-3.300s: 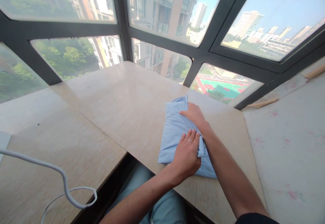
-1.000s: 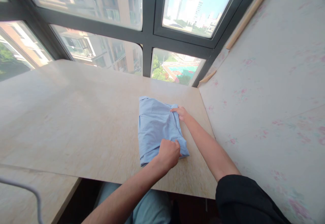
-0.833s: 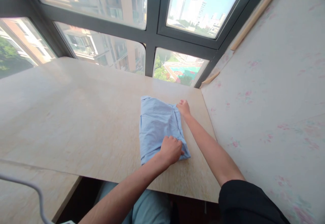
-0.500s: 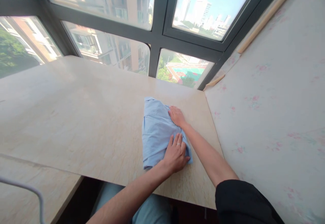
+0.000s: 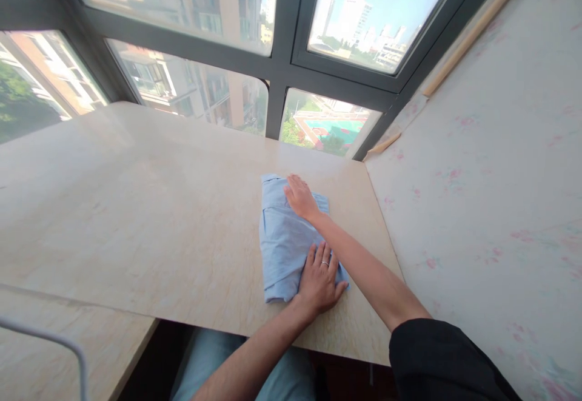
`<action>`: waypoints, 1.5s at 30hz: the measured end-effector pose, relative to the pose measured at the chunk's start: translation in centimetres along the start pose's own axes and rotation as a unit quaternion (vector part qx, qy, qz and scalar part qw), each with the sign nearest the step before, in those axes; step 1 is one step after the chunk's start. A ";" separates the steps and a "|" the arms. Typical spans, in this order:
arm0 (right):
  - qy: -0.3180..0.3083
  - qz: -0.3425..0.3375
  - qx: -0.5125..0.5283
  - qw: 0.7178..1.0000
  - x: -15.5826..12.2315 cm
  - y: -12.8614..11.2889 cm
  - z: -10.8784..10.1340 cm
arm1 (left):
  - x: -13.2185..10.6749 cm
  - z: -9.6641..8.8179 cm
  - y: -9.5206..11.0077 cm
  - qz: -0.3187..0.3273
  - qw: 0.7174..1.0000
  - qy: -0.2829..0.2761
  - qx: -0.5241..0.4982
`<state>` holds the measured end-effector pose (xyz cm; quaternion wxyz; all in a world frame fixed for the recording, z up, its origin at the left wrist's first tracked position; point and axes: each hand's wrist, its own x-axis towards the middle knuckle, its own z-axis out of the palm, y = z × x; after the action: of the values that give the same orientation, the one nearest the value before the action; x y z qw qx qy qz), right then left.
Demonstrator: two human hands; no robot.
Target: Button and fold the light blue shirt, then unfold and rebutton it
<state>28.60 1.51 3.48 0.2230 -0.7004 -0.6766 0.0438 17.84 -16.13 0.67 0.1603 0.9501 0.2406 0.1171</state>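
Observation:
A light blue folded cloth garment (image 5: 282, 237), perhaps a shirt, lies flat on the marble-patterned counter (image 5: 173, 219). My left hand (image 5: 321, 276), with a ring on one finger, rests palm down on its near right part, fingers stretched out. Farther up, my right hand (image 5: 301, 196) is over the far part of the cloth, fingers extended and close together. Whether its palm presses on the fabric or hovers just above it, I cannot tell. Part of the garment's right side is hidden beneath my hands and right forearm.
Dark-framed windows (image 5: 282, 79) rise behind the counter. A wall with floral paper (image 5: 473, 207) borders it on the right, with a torn strip (image 5: 384, 145) near the corner. At lower left a grey cable (image 5: 68, 345) curves over a lower ledge (image 5: 54, 352).
My right hand has moved left from the garment's right edge to over its far part, and the far right corner now shows. The garment appears slightly farther right, with my left hand still on it.

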 end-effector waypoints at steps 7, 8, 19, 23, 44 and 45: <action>-0.110 -0.053 -0.033 0.992 0.4 -4.1 2.3 | -0.9 0.5 0.5 0.012 0.999 0.020 -0.024; -0.117 -0.045 -0.028 0.992 0.2 -3.9 2.7 | -1.3 0.3 0.7 0.013 0.999 0.017 -0.030; -0.060 -0.059 0.010 0.996 -0.5 -2.2 4.0 | -11.1 -5.1 1.0 -0.037 0.958 0.255 -0.127; -0.039 -0.052 -0.007 0.998 -0.9 -2.9 3.7 | -13.5 -4.8 -2.4 -0.184 0.946 0.265 -0.033; 0.012 0.052 -0.106 0.993 -15.9 2.1 0.1 | -12.0 -3.2 -7.9 -0.024 0.983 0.170 0.071; 0.012 0.050 -0.106 0.993 -15.7 2.1 0.1 | -12.1 -3.3 -8.0 -0.016 0.983 0.161 0.086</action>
<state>29.21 -13.64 -1.18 0.1527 -0.7538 -0.6386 -0.0253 3.14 -14.63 -0.89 0.0387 0.9251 0.2872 0.2452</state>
